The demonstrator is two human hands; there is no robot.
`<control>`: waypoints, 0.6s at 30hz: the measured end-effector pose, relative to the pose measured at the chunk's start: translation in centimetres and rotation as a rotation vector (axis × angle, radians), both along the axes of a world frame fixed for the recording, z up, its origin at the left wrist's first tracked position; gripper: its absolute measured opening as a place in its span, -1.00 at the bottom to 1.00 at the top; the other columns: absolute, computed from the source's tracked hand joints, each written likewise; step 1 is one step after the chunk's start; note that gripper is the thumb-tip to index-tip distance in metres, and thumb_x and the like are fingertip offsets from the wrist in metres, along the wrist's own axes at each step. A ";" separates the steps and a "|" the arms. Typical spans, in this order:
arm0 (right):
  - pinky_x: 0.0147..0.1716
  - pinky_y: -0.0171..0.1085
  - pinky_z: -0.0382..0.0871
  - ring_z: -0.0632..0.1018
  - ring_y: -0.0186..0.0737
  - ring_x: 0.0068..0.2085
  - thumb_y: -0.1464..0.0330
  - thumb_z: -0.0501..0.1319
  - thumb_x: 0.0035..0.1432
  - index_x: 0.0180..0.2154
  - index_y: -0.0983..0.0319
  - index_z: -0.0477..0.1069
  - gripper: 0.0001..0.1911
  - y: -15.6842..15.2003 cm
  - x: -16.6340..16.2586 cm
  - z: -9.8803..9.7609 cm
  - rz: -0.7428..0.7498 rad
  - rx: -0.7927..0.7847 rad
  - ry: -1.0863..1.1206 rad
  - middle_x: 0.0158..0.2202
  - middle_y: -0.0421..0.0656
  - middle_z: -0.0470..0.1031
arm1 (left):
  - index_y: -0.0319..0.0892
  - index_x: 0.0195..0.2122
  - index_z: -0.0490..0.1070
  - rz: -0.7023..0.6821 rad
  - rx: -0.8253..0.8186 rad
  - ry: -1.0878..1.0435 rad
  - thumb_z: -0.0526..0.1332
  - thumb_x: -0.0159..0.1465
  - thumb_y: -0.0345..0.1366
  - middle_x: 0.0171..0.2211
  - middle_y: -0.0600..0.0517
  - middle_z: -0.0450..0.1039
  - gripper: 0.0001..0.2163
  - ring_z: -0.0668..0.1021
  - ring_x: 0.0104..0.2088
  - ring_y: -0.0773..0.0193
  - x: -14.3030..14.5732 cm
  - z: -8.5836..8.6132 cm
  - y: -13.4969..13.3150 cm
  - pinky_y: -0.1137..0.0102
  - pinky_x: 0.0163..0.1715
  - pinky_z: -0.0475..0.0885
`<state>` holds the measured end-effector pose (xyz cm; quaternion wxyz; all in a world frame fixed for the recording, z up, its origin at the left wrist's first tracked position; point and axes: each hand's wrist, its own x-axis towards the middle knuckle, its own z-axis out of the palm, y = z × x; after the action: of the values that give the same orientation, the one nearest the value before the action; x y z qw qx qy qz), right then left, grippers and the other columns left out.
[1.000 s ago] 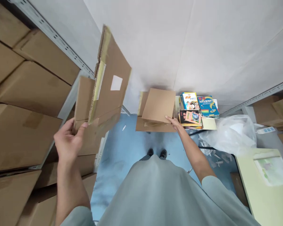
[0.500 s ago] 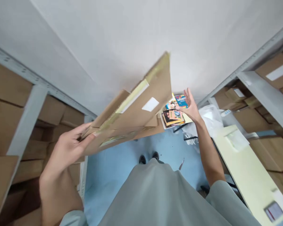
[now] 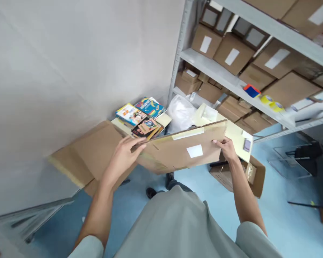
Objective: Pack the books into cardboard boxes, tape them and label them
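Note:
A flattened cardboard box [image 3: 172,154] with a white label and strips of tape spans the space between my hands. My right hand [image 3: 227,147] grips its right edge, thumb on the near face. At its upper left edge is my left hand [image 3: 126,152], with fingers and thumb closed over the cardboard. Wide brown flaps [image 3: 97,152] spread out on the left toward the wall. Just beyond the cardboard, several books [image 3: 146,127] lie on a pale yellow tabletop [image 3: 165,120].
A white plastic bag [image 3: 180,113] sits beside the books. Metal shelving [image 3: 210,64] with labelled boxes rises at the right. An open carton [image 3: 258,179] stands on the blue floor under a pale table [image 3: 238,134] with a phone on it. A dark chair [image 3: 307,156] is farther right.
My view has turned right. The cardboard has come down and swung from a steep slant to nearly level, its flaps spreading left. My right hand, earlier open and apart, now holds its right edge.

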<state>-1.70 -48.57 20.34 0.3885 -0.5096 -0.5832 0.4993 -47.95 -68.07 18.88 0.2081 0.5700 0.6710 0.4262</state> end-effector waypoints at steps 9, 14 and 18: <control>-0.19 -0.08 0.69 0.77 0.07 -0.15 -0.06 0.69 -0.15 -0.18 0.16 0.72 -0.41 -1.0 15.8 -2.4 -0.469 -0.003 0.111 -0.11 -0.05 0.81 | -0.18 0.56 0.18 -0.061 -0.123 -0.456 0.43 0.26 0.31 0.59 -0.39 0.17 0.01 0.25 0.60 -0.27 11.9 -11.0 18.8 -0.11 0.60 0.13; -0.17 -0.06 0.71 0.78 0.09 -0.15 -0.09 0.70 -0.24 -0.18 0.15 0.72 -0.35 2.9 22.8 -3.9 -0.574 -0.014 0.227 -0.13 -0.06 0.81 | -0.16 0.57 0.11 -0.010 -0.133 -0.481 0.48 0.21 0.30 0.63 -0.41 0.05 0.07 0.17 0.63 -0.31 19.7 -10.4 28.9 -0.14 0.60 0.12; -0.15 -0.07 0.70 0.77 0.07 -0.15 -0.08 0.71 -0.25 -0.19 0.14 0.71 -0.36 6.0 28.1 -4.9 -0.611 -0.006 0.262 -0.15 -0.06 0.81 | -0.14 0.42 0.33 -0.065 -0.089 -0.520 0.50 0.14 0.33 0.55 -0.38 0.26 -0.04 0.33 0.57 -0.28 25.0 -8.9 35.6 -0.12 0.57 0.19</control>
<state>26.40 -42.60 15.43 0.5905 -0.5936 -0.3468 0.4227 -22.97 -32.46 10.03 0.4119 0.4527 0.5947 0.5213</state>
